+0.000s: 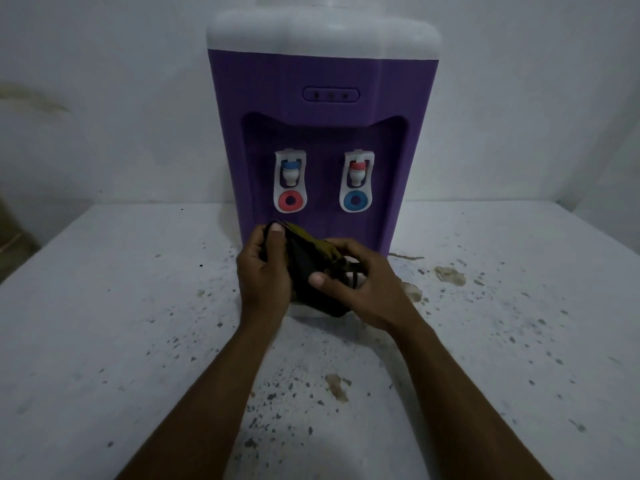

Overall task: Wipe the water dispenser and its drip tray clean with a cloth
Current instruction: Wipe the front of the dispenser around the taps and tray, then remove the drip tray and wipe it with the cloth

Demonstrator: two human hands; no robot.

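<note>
While both of your hands are busy with the cloth (311, 271), nothing on the water dispenser (322, 109) is being wiped yet, so I judge this to be preparation: you are bunching or folding the cloth into a pad.

Head view, the only one supplied. Your left hand (265, 271) is closed around the dark, olive-tinged cloth, thumb pressed over its upper edge. Your right hand (363, 289) grips the same cloth from the opposite side, thumb on top and fingers curled under. Holding it between both hands, just in front of the dispenser's base, suits reshaping it and keeps it off the stained white counter (138, 306).

The dispenser stands directly beyond your hands, purple body with a white top. The red-ringed tap (290, 181) sits above your left hand; the blue-ringed tap (356, 180) sits above your right. The drip tray (304, 310) is almost wholly hidden beneath hands and cloth; only a pale edge shows below them, so its condition cannot be judged.

Brown marks and dark specks lie on the counter to the right of your right hand and nearer you.

Writing: no brand or label is legible. A small indicator panel (330, 95) above the recess shows three marks, too blurred to read.
</note>
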